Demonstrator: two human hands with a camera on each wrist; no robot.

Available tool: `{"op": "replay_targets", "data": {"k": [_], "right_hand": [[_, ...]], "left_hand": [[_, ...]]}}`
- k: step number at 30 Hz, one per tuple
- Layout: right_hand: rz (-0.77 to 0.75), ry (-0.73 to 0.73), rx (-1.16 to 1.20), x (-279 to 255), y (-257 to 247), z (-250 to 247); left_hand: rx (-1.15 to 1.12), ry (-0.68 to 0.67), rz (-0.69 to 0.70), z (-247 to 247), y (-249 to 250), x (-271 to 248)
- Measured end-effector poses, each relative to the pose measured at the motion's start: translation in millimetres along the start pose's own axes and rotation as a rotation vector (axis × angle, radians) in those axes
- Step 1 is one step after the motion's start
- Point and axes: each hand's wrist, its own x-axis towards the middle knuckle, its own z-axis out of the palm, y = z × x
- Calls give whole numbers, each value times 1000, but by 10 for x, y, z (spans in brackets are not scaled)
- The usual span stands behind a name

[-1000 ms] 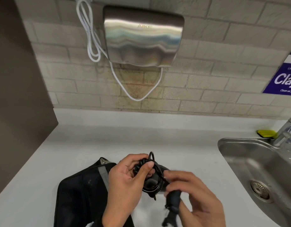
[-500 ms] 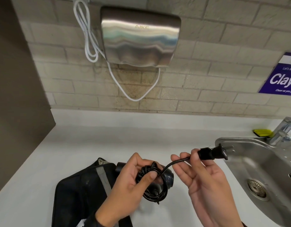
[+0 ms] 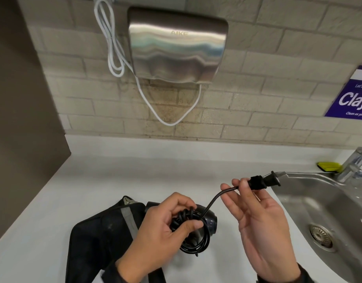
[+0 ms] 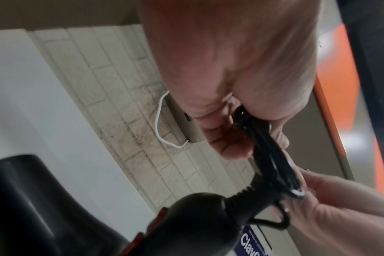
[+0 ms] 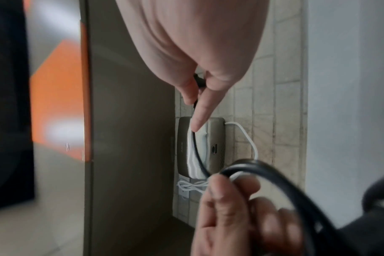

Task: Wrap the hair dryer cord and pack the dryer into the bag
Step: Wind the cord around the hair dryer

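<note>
left hand (image 3: 155, 227) gripping coiled cord (image 3: 188, 225), right hand (image 3: 257, 221) pinching plug (image 3: 263, 181)

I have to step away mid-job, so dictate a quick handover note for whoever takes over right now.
Left hand: grips the coiled black cord against the black hair dryer.
Right hand: pinches the cord's loose tail just behind the black plug, held up near the steel sink.
Black fabric bag: lies on the white counter, beside the left hand.
Done: most of the cord is coiled.
Left: wrap in the tail and plug, then pack the dryer into the bag.
</note>
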Motion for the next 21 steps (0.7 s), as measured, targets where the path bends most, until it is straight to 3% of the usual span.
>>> {"op": "replay_targets", "data": {"k": [4,8,12,16,21], "right_hand": [[-211,116,-153,40,69,-42],[-325,127,-294,56,205,-116],[-323,52,-417,94,305,-193],[-209,-57,-515,147,418,-285],[-312,-68,-882,196,627,-355]], "left_hand": [[122,46,115,5,-33,-35],[120,76,174,29,-61,-40],[109,95,214,26,-65,-40],[55,115,208,7,-48,-34],[69,108,224,16,-48,-44]]}}
